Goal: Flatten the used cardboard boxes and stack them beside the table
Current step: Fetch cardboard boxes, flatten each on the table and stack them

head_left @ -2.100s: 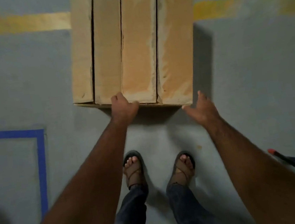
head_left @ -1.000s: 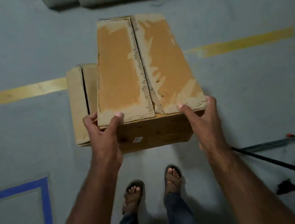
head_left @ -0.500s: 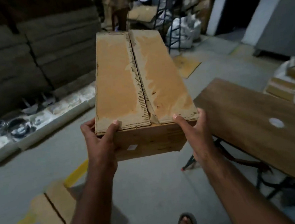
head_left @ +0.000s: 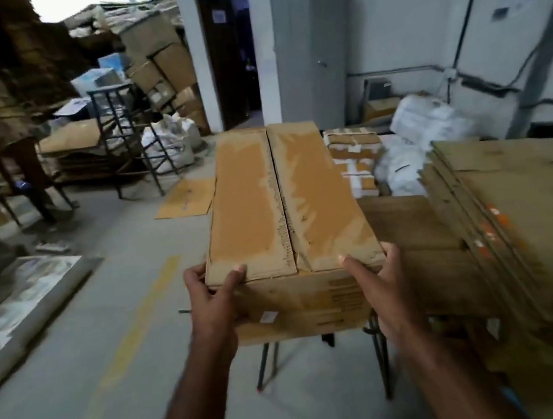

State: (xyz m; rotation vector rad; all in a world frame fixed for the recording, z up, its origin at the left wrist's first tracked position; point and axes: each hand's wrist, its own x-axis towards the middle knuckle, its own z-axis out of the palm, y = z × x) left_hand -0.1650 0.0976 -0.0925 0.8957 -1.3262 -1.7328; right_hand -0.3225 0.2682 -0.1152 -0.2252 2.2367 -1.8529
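Observation:
A long brown cardboard box (head_left: 285, 208) with two closed top flaps and torn tape marks is held up in front of me, above the floor. My left hand (head_left: 214, 299) grips its near left corner, thumb on the top flap. My right hand (head_left: 378, 282) grips its near right corner the same way. The box hangs at the left end of a wooden table (head_left: 403, 215) on thin black legs. A tall stack of flattened cardboard (head_left: 517, 216) lies on the table to the right of the box.
Grey concrete floor with a yellow line (head_left: 125, 350) runs on the left. A flat cardboard sheet (head_left: 187, 198) lies on the floor ahead. Piled boxes, white sacks (head_left: 171, 145) and a black metal frame (head_left: 120, 123) crowd the back left. A dark doorway (head_left: 233, 55) stands behind.
I have lifted the box off a flattened carton on the floor and carried it upward. My view swung from the floor to the room and table. Both hands keep their grip.

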